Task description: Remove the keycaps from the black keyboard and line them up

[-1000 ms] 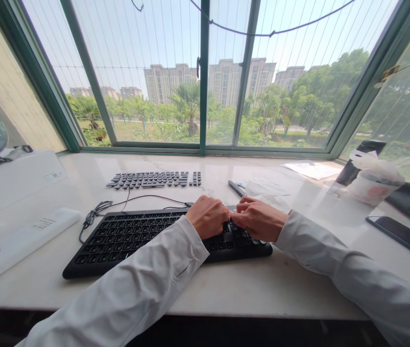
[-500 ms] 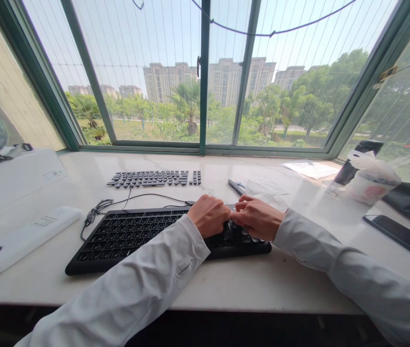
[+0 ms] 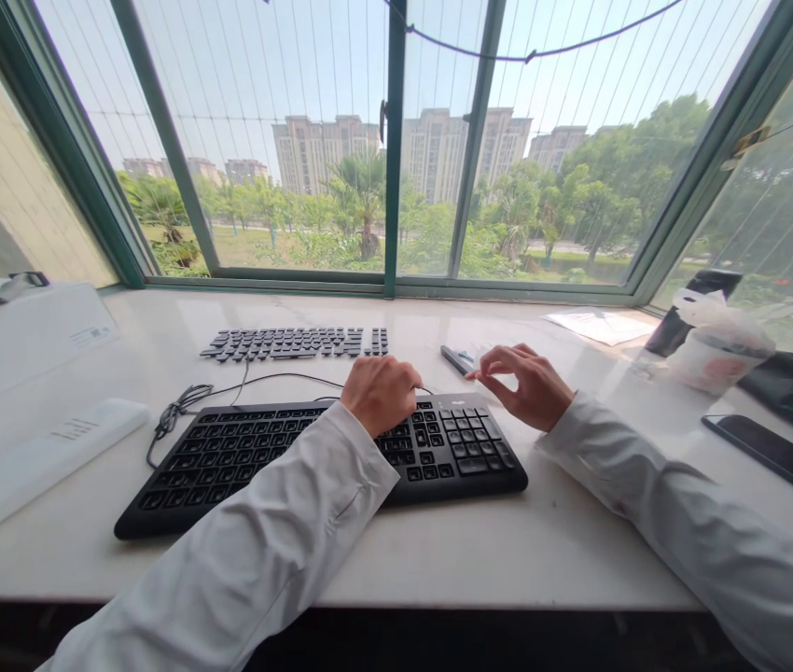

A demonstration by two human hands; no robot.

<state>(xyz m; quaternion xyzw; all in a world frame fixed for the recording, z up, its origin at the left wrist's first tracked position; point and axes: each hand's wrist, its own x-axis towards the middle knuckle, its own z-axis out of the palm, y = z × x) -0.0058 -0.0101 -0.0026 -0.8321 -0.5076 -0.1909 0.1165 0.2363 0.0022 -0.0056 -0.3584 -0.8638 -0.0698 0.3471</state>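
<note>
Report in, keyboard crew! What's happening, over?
Left hand curled over keyboard, right hand beside its rear right corner; grips unclear. Number pad capped; visible main sockets bare. Left sleeve hides some.

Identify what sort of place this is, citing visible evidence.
Probably an indoor window-side work counter: a wide green-framed glass window stands behind a pale, glossy tabletop bearing a black rectangular plastic keyboard with many bare key sockets.

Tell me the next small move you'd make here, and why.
Probably move the right hand over the number pad: its keycaps look seated, whereas neighbouring sockets lie bare, and the left hand is at the keyboard.
</note>
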